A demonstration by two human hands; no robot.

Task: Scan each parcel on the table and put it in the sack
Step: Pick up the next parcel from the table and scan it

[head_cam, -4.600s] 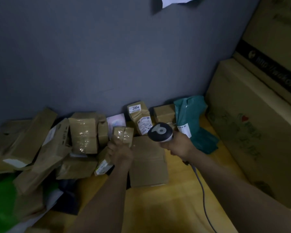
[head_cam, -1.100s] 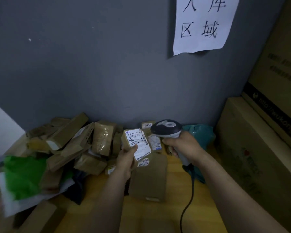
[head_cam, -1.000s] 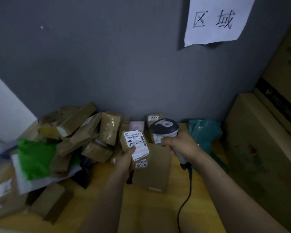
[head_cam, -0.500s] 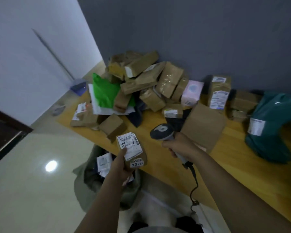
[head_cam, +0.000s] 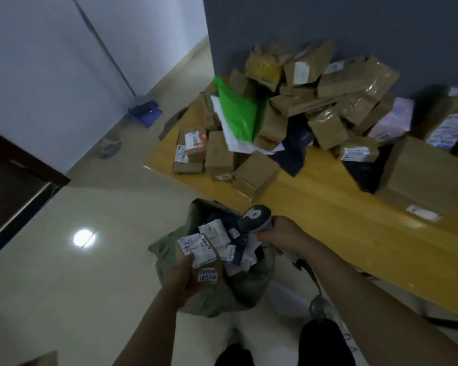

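Observation:
My left hand point(head_cam: 181, 277) grips a small brown parcel point(head_cam: 200, 256) with a white label, held over the left rim of the grey-green sack point(head_cam: 167, 256) on the floor. Several labelled parcels lie inside the sack. My right hand point(head_cam: 280, 235) holds the grey barcode scanner point(head_cam: 255, 216) above the sack's right side, its cord hanging down along my forearm. A heap of brown cardboard parcels point(head_cam: 325, 99) lies on the wooden table point(head_cam: 328, 207), with a green plastic bag point(head_cam: 238, 112) among them.
A large flat brown box point(head_cam: 421, 175) lies on the table at right. A blue dustpan with a broom point(head_cam: 143, 112) leans on the white wall at the back left. A dark door frame point(head_cam: 13, 180) is at left. Glossy tiled floor surrounds the sack.
My view has swung left and down from the wall to the sack on the floor. My left hand has carried the labelled parcel off the table down over the sack; the scanner came along.

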